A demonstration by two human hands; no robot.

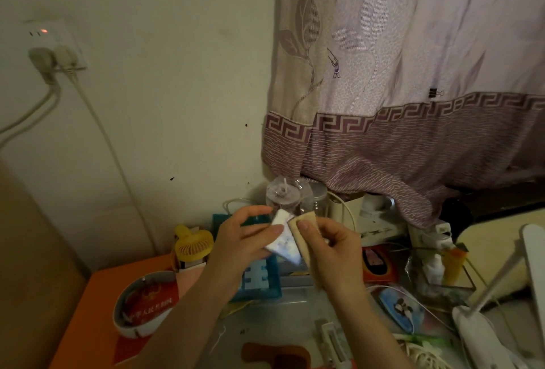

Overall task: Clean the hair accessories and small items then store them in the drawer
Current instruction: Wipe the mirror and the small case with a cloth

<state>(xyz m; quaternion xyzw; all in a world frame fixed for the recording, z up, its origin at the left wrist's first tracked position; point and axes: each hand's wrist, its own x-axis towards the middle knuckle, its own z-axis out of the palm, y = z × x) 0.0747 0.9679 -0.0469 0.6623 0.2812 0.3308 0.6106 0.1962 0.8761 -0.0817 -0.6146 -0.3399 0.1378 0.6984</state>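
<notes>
Hidden and cut-off parts of a cluttered bench scene

The brown item at the near edge is cropped; the white packet is partly covered by fingers, its print too blurred to read.

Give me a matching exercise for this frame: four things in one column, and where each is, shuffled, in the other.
Things:
1. white packet
2. beige cloth
3. yellow handheld fan
4. black binder clip

Places:
A. clipped on the curtain
B. held in the left hand
C. standing at the back of the orange cabinet top
D. held in the right hand

Pairs: 1-B, 2-D, 3-C, 4-A
</notes>
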